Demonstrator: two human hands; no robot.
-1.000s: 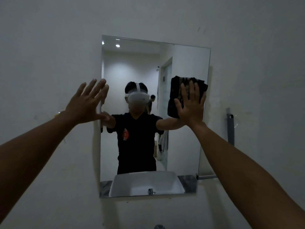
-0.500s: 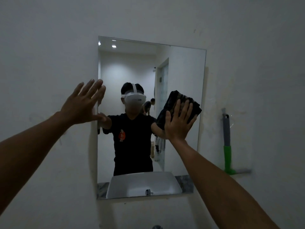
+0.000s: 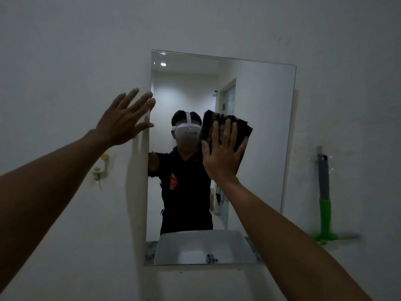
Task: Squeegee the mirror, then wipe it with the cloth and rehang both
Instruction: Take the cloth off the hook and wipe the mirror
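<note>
Wall (image 3: 65, 51): pale. Mirror (image 3: 260, 127): 1, mounted centre. Squeegee (image 3: 324, 198): hanging right of mirror. Cloth (image 3: 240, 129): dark, pressed on glass centre under right hand (image 3: 221, 157), fingers spread flat. Left hand (image 3: 121, 124): fingers spread, at mirror's left edge.

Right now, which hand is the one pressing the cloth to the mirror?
The right hand, flat on the dark cloth against the mirror. The left hand is bare, spread open at the mirror's left edge.
</note>
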